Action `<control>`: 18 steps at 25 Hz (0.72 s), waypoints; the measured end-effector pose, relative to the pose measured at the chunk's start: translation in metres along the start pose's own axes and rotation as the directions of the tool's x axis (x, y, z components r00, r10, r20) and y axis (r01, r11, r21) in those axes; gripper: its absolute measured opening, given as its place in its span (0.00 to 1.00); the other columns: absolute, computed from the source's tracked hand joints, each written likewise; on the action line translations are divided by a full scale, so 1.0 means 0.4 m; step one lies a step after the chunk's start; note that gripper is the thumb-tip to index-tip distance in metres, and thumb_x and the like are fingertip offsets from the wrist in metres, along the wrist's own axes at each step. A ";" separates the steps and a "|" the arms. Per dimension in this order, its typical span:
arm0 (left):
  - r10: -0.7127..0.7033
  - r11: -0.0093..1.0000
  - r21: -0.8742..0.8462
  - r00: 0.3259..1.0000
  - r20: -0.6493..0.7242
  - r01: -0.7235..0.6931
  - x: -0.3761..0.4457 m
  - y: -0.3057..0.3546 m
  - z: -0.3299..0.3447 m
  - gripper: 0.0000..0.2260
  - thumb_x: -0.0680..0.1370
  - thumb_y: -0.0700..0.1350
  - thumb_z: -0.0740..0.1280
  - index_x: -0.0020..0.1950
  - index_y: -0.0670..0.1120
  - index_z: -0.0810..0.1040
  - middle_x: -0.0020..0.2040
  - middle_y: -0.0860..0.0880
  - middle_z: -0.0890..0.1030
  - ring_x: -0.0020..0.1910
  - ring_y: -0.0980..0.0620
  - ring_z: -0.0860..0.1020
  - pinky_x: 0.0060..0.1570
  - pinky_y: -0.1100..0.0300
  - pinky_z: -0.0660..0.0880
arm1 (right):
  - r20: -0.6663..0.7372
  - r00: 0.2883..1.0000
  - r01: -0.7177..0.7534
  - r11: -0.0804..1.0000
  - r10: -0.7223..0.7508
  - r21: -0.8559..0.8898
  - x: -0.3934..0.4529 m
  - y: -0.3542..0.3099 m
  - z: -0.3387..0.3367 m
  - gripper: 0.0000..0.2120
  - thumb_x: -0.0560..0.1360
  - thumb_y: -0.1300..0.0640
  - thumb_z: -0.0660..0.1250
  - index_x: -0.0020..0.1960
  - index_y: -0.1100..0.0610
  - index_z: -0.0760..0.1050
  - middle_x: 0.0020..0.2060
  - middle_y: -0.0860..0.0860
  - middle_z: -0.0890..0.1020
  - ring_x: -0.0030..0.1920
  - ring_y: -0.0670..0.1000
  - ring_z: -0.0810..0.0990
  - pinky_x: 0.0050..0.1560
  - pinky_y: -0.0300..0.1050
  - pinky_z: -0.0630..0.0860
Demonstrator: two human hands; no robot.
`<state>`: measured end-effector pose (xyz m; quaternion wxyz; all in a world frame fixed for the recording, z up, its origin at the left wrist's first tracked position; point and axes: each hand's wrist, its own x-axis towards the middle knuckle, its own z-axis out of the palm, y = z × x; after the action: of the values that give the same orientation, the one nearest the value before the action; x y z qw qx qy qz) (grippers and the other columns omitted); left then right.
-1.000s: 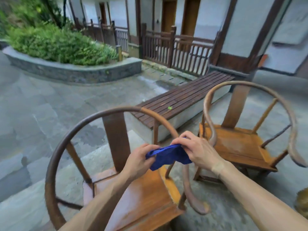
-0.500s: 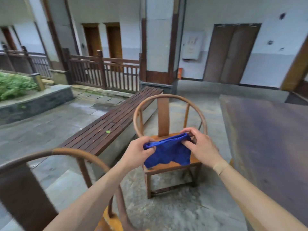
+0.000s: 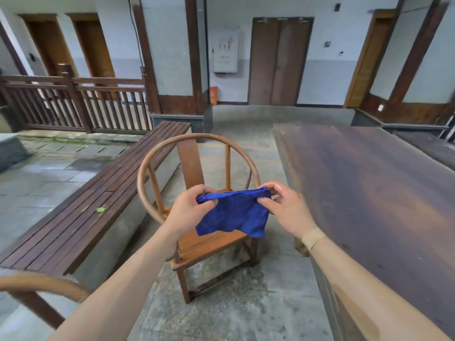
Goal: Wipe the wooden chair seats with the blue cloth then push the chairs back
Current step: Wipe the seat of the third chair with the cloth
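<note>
The blue cloth (image 3: 234, 212) hangs stretched in the air between my two hands. My left hand (image 3: 188, 211) pinches its left top corner and my right hand (image 3: 286, 209) pinches its right top corner. Behind and below the cloth stands a round-backed wooden chair (image 3: 197, 153), its orange-brown seat (image 3: 209, 244) partly hidden by cloth and hands. Only the curved back rail of a second wooden chair (image 3: 41, 284) shows at the lower left.
A long dark wooden table (image 3: 381, 188) fills the right side, its edge close to the chair. A slatted wooden bench (image 3: 98, 198) runs along the left with a green leaf (image 3: 100, 209) on it. Stone floor lies between them; railings and doors stand behind.
My view has swung right from the near chair to the far chair and the table. Both hands have spread the bunched cloth out wide between them.
</note>
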<state>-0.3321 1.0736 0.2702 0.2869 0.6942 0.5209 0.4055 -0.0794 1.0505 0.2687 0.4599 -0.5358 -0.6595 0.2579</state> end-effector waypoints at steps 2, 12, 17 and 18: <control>0.001 1.000 -0.007 1.000 0.007 -0.001 0.068 -0.034 0.005 0.04 0.77 0.42 0.70 0.47 0.52 0.82 0.43 0.54 0.84 0.44 0.55 0.80 0.44 0.58 0.75 | -0.018 0.999 -0.029 1.000 0.029 0.008 0.060 0.031 0.020 0.12 0.75 0.59 0.71 0.50 0.42 0.79 0.43 0.43 0.83 0.35 0.45 0.79 0.43 0.47 0.80; -0.046 0.996 -0.082 0.998 -0.053 0.042 0.461 -0.245 -0.017 0.04 0.78 0.43 0.68 0.48 0.51 0.81 0.44 0.55 0.83 0.44 0.60 0.78 0.38 0.69 0.73 | 0.017 0.998 -0.052 0.998 0.053 -0.040 0.489 0.138 0.191 0.10 0.78 0.58 0.69 0.52 0.42 0.77 0.47 0.43 0.82 0.47 0.51 0.82 0.47 0.41 0.79; -0.110 0.988 -0.118 0.992 -0.063 0.102 0.561 -0.302 -0.012 0.04 0.78 0.44 0.68 0.48 0.52 0.81 0.43 0.55 0.83 0.44 0.59 0.78 0.39 0.66 0.74 | 0.059 0.997 -0.050 0.998 0.052 -0.025 0.620 0.186 0.226 0.11 0.78 0.57 0.69 0.52 0.40 0.76 0.49 0.43 0.82 0.49 0.48 0.82 0.47 0.40 0.80; -0.120 0.986 -0.122 0.991 -0.063 0.112 0.573 -0.308 -0.015 0.03 0.78 0.44 0.68 0.48 0.51 0.81 0.43 0.55 0.83 0.44 0.58 0.79 0.39 0.65 0.75 | 0.069 0.997 -0.045 0.999 0.046 -0.020 0.644 0.196 0.231 0.12 0.78 0.58 0.69 0.52 0.40 0.77 0.49 0.44 0.83 0.49 0.48 0.82 0.47 0.41 0.80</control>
<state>-0.3682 1.3285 0.2326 0.3322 0.6300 0.5451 0.4423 -0.1250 1.3308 0.2477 0.4259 -0.5455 -0.6649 0.2808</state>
